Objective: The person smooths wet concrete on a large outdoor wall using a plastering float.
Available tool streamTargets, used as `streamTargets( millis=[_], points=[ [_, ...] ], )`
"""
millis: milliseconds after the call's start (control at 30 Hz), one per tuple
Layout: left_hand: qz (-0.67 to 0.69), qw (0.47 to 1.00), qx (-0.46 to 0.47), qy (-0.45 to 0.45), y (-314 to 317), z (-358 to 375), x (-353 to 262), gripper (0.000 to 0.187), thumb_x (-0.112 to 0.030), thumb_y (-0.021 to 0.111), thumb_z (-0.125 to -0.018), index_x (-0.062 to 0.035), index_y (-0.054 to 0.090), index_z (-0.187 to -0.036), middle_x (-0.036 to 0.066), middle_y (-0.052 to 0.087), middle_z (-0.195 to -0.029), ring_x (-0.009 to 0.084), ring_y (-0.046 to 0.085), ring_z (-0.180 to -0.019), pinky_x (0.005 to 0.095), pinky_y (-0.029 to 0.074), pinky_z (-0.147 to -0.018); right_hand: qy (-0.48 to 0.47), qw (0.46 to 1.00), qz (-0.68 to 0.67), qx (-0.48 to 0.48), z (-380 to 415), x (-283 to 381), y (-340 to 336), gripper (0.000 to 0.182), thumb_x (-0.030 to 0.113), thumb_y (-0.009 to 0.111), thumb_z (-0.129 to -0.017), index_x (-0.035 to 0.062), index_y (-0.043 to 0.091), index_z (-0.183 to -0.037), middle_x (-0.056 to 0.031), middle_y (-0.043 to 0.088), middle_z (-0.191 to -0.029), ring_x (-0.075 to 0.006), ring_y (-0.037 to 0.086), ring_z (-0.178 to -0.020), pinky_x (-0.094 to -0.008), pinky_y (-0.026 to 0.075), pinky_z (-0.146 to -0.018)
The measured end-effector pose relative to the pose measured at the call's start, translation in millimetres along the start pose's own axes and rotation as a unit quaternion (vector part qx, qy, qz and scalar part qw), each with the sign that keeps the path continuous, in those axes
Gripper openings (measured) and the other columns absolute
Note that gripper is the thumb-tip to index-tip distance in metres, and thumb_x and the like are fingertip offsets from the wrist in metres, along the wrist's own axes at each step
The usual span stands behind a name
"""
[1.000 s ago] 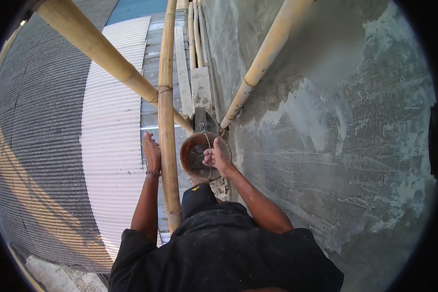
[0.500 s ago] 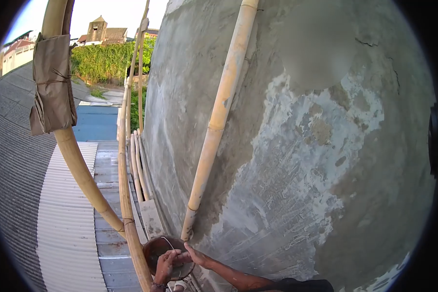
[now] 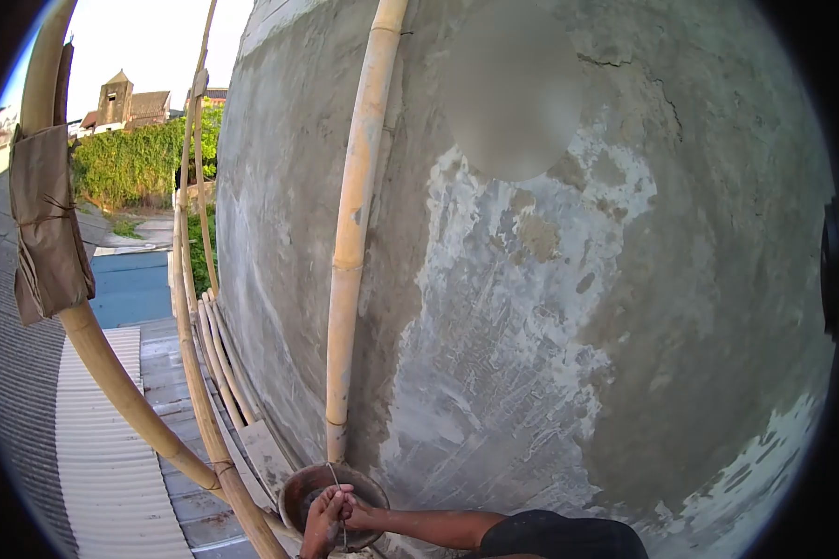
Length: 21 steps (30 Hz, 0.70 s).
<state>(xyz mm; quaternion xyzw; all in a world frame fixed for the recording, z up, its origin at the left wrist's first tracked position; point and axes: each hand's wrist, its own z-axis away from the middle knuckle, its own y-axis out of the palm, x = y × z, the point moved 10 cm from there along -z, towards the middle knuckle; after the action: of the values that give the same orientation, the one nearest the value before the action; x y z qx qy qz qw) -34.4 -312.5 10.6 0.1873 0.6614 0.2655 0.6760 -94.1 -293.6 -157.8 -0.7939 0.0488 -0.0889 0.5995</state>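
Observation:
A round, dark brown bucket (image 3: 294, 492) sits low in the view at the foot of a bamboo pole, with a thin pale handle (image 3: 334, 473) running across its mouth. Over that mouth my two hands meet, close to the handle. My left hand (image 3: 323, 518) has its fingers curled closed. Pressed against it from the right, my right hand (image 3: 365, 515) is closed too, its fingertips partly covered by the left. What lies between the fingers, if anything, is hidden.
A grey plastered wall (image 3: 503, 354) with whitish patches fills the right side. A bamboo pole (image 3: 350, 233) leans upright against it. More bamboo poles (image 3: 205, 419) stand at left, one wrapped in brown sheet (image 3: 48, 224). Corrugated roofing (image 3: 112, 438) lies below.
The view has swung right, so the poles and wall sit further left. My right hand, with fingers extended before, has closed and come together with my left over the bucket.

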Motion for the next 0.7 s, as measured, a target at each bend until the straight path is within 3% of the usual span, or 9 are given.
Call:
streamTargets(
  millis=[433, 467, 500, 567, 633, 667, 700],
  points=[
    [-0.069, 0.998, 0.013, -0.006, 69, 13, -23, 0.026, -0.019, 0.047, -0.102, 0.0016, 0.056, -0.115, 0.0, 0.057, -0.084, 0.0045, 0.042, -0.062, 0.0194, 0.035, -0.056, 0.097, 0.995, -0.022, 0.018, 28, 25, -60, 0.038, 0.034, 0.055, -0.089, -0.0001, 0.054, -0.106, -0.018, 0.059, -0.109, -0.0257, 0.057, -0.108, -0.0393, 0.044, -0.09],
    [-0.076, 0.997, 0.02, 0.008, 77, 15, -26, 0.03, -0.02, 0.046, -0.102, 0.0033, 0.056, -0.117, 0.0, 0.056, -0.081, 0.0061, 0.04, -0.059, 0.0214, 0.034, -0.054, 0.179, 0.922, -0.339, -0.052, 31, 26, -103, 0.022, 0.02, 0.051, -0.089, 0.0, 0.059, -0.093, -0.0201, 0.06, -0.1, -0.0323, 0.059, -0.099, -0.0428, 0.046, -0.087],
    [-0.063, 0.998, 0.009, 0.009, 78, 15, -25, 0.029, -0.021, 0.047, -0.101, 0.002, 0.058, -0.116, -0.001, 0.057, -0.082, 0.006, 0.044, -0.061, 0.0204, 0.035, -0.054, 0.178, 0.921, -0.342, -0.051, 37, 24, -101, 0.022, 0.02, 0.051, -0.089, 0.0, 0.059, -0.093, -0.0201, 0.06, -0.1, -0.0323, 0.059, -0.099, -0.0428, 0.046, -0.087],
    [-0.076, 0.997, -0.023, 0.023, 83, 26, -35, 0.029, -0.022, 0.048, -0.101, 0.0004, 0.058, -0.116, -0.002, 0.057, -0.082, 0.0062, 0.045, -0.062, 0.0207, 0.036, -0.054, 0.289, 0.93, -0.221, 0.047, 43, 4, -77, 0.03, 0.025, 0.056, -0.086, -0.0037, 0.064, -0.086, -0.0192, 0.065, -0.084, -0.0303, 0.064, -0.086, -0.0426, 0.048, -0.079],
    [-0.087, 0.995, -0.041, 0.041, 86, 33, -37, 0.028, -0.024, 0.049, -0.1, -0.0014, 0.06, -0.113, -0.002, 0.056, -0.082, 0.0067, 0.045, -0.063, 0.0216, 0.037, -0.054, 0.335, 0.876, -0.3, 0.171, 57, 0, -80, 0.037, 0.037, 0.051, -0.092, 0.0059, 0.064, -0.107, -0.0121, 0.068, -0.085, -0.0293, 0.067, -0.08, -0.0427, 0.049, -0.077],
    [-0.075, 0.996, -0.031, 0.038, 90, 35, -37, 0.028, -0.025, 0.049, -0.1, -0.0018, 0.06, -0.111, -0.002, 0.055, -0.082, 0.0067, 0.044, -0.062, 0.0214, 0.036, -0.054, 0.343, 0.83, -0.391, 0.202, 68, 0, -79, 0.037, 0.037, 0.05, -0.094, 0.0064, 0.068, -0.106, -0.0086, 0.072, -0.099, -0.0232, 0.069, -0.088, -0.0374, 0.05, -0.075],
    [-0.065, 0.997, -0.023, 0.036, 93, 39, -36, 0.028, -0.026, 0.049, -0.1, -0.0021, 0.061, -0.11, -0.002, 0.055, -0.082, 0.0068, 0.044, -0.062, 0.0213, 0.036, -0.054, 0.414, 0.679, -0.598, 0.102, 82, -5, -62, 0.035, 0.035, 0.049, -0.097, 0.0098, 0.068, -0.111, -0.004, 0.071, -0.105, -0.0166, 0.069, -0.091, -0.0316, 0.052, -0.075]
  ],
)
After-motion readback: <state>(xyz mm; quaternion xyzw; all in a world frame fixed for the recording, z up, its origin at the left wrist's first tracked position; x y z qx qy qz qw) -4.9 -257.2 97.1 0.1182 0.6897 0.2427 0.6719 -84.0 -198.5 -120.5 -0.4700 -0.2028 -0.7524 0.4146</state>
